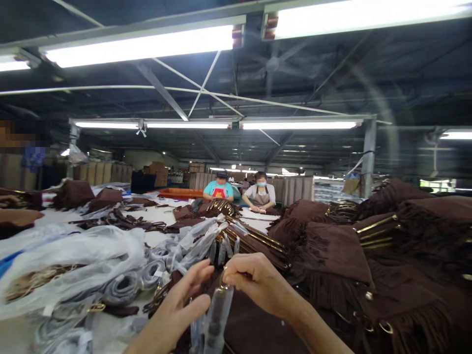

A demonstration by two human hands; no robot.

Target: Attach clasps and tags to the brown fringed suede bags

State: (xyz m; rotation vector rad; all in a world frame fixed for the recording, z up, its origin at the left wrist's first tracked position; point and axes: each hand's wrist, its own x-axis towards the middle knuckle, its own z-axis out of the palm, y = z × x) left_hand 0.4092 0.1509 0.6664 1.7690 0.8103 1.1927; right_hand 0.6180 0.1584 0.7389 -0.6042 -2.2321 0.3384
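My right hand (260, 280) pinches the gold metal clasp (222, 285) at the end of a strap (218, 317). Clear plastic film wraps the strap, which hangs down below the fingers. Just left of it is my left hand (180, 302), fingers and thumb apart, with nothing visible in its grasp. Under both hands lies dark brown bag material (250, 319). A stack of brown bags with gold frames (258, 236) sits beyond my hands, with plastic-wrapped straps (199, 241) lying across its left side.
Coiled grey straps (121, 287) and a clear plastic bag (73, 255) cover the left. Fringed brown bags (339, 250) are heaped at right. Two people (218, 189) sit across the table near an orange tray (180, 193). Part of another person shows at far left.
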